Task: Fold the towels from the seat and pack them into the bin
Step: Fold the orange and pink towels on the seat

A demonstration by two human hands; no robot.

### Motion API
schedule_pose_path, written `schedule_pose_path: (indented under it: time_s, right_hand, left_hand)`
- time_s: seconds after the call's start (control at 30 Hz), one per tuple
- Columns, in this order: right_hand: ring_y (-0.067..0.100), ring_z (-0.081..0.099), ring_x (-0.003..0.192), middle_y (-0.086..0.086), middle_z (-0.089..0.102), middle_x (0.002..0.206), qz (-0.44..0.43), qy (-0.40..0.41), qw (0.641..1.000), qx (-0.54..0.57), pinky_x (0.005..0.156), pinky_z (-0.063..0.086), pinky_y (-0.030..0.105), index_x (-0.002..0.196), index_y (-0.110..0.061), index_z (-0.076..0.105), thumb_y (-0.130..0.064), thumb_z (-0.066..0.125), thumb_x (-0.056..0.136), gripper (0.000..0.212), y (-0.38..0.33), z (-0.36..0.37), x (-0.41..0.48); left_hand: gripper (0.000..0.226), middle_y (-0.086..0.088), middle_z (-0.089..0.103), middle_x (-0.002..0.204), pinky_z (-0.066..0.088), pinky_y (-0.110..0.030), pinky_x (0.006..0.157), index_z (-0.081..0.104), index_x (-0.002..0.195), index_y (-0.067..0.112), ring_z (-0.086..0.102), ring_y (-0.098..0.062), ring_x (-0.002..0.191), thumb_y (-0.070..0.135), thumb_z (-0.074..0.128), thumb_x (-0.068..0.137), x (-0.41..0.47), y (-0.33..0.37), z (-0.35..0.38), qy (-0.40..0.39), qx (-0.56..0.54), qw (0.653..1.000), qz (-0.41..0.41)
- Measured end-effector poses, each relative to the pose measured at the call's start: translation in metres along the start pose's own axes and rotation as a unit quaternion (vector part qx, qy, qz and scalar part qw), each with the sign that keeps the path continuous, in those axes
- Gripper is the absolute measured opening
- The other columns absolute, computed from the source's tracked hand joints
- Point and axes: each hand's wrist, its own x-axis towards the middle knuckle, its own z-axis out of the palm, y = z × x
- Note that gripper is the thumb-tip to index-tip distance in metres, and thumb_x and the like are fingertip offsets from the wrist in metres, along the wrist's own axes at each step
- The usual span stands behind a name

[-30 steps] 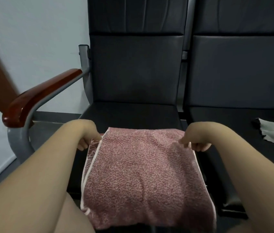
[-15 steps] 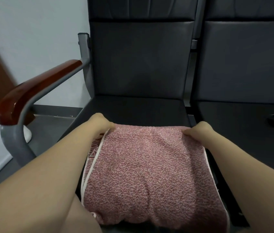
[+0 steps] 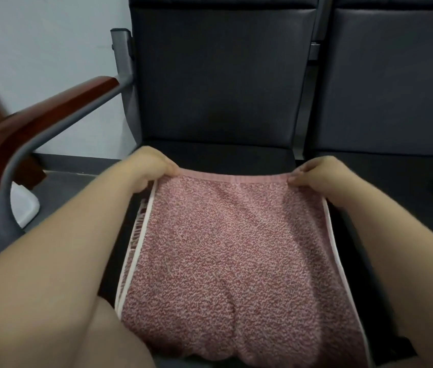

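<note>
Head view: left hand (image 3: 148, 169) and right hand (image 3: 319, 173) pinch pink towel (image 3: 231, 248) far corners on seat (image 3: 226, 158). Risk: uneven pull skews fold.

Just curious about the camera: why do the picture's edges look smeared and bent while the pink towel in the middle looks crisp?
Head view throughout: the wide-angle lens bows the armrest; the outer edges are smeared, likely motion blur; the pink towel, pinched by the left hand and right hand, shows clear weave; the light is soft, with one small glare on the armrest.
</note>
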Motion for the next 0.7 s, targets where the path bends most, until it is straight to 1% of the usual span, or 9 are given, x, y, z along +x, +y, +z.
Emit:
schedule_pose_path:
  time_s: [0.1,0.17,0.27,0.33,0.37,0.43,0.5,0.57,0.7]
  right_hand:
    - [0.029,0.066,0.086,0.019,0.071,0.092,-0.002,-0.164,0.982,0.091,0.081,0.056,0.034,0.102,0.003,0.071,0.002,0.07,0.084,0.018,-0.024,-0.029,-0.02]
    - [0.025,0.07,0.087,0.019,0.072,0.096,-0.014,-0.273,0.956,0.108,0.079,0.06,0.031,0.104,0.003,0.071,0.001,0.067,0.084,0.02,-0.038,-0.049,-0.039]
    - [0.02,0.071,0.078,0.017,0.073,0.088,-0.017,-0.411,0.91,0.059,0.069,0.059,0.025,0.093,0.002,0.075,0.004,0.07,0.075,0.018,-0.044,-0.062,-0.061]
    - [0.021,0.071,0.08,0.018,0.072,0.088,0.004,-0.472,0.882,0.0,0.072,0.059,0.026,0.089,0.0,0.077,0.007,0.071,0.072,0.019,-0.042,-0.057,-0.067]
    - [0.022,0.071,0.081,0.019,0.072,0.09,0.023,-0.483,0.875,-0.023,0.074,0.06,0.028,0.089,0.0,0.077,0.009,0.072,0.072,0.02,-0.04,-0.052,-0.068]
    - [0.022,0.071,0.079,0.016,0.073,0.089,0.055,-0.459,0.885,-0.058,0.071,0.06,0.028,0.086,-0.004,0.077,0.01,0.073,0.076,0.018,-0.036,-0.039,-0.067]
    - [0.016,0.07,0.076,0.007,0.074,0.084,0.041,-0.383,0.917,-0.106,0.063,0.056,0.023,0.081,-0.011,0.077,0.002,0.075,0.081,0.013,-0.029,-0.025,-0.061]
    - [0.01,0.066,0.075,-0.004,0.072,0.077,0.002,-0.285,0.945,-0.161,0.061,0.05,0.02,0.079,-0.017,0.077,-0.013,0.079,0.081,0.005,-0.024,-0.014,-0.054]
    - [0.014,0.064,0.078,-0.001,0.071,0.08,-0.018,-0.151,0.98,-0.124,0.063,0.048,0.024,0.083,-0.015,0.075,-0.021,0.082,0.079,0.011,-0.017,-0.001,-0.041]
  left_hand:
    - [0.013,-0.009,0.076,0.101,0.058,-0.036,0.08,0.078,0.101,0.011,0.07,-0.024,0.097,0.009,0.074,0.088,-0.018,0.0,-0.034,-0.081,0.054,0.995,0.013]
    - [0.016,-0.015,0.077,0.099,0.06,-0.042,0.086,0.076,0.102,0.007,0.074,-0.029,0.094,0.004,0.073,0.087,-0.033,-0.006,-0.054,-0.174,0.116,0.978,0.006]
    - [0.018,-0.019,0.075,0.098,0.059,-0.043,0.087,0.075,0.1,0.002,0.074,-0.029,0.088,-0.006,0.069,0.085,-0.053,-0.016,-0.069,-0.317,0.196,0.924,-0.078]
    - [0.02,-0.018,0.074,0.101,0.058,-0.042,0.088,0.076,0.101,0.001,0.072,-0.027,0.094,-0.007,0.069,0.085,-0.06,-0.018,-0.071,-0.381,0.224,0.888,-0.128]
    - [0.02,-0.017,0.073,0.104,0.057,-0.041,0.089,0.077,0.102,0.002,0.07,-0.026,0.098,-0.007,0.069,0.085,-0.06,-0.019,-0.069,-0.392,0.241,0.877,-0.139]
    - [0.022,-0.016,0.073,0.108,0.058,-0.04,0.089,0.077,0.103,0.006,0.069,-0.026,0.101,-0.006,0.069,0.087,-0.06,-0.019,-0.064,-0.377,0.279,0.871,-0.143]
    - [0.024,-0.016,0.072,0.115,0.06,-0.039,0.085,0.074,0.107,0.008,0.069,-0.027,0.101,-0.006,0.068,0.088,-0.056,-0.02,-0.053,-0.313,0.306,0.891,-0.125]
    - [0.022,-0.013,0.07,0.115,0.062,-0.04,0.083,0.072,0.106,0.011,0.069,-0.027,0.1,-0.003,0.068,0.09,-0.051,-0.023,-0.042,-0.231,0.31,0.918,-0.086]
    - [0.007,-0.006,0.072,0.102,0.061,-0.036,0.08,0.074,0.096,0.011,0.069,-0.021,0.094,0.008,0.07,0.092,-0.033,-0.032,-0.032,-0.116,0.263,0.958,-0.01]
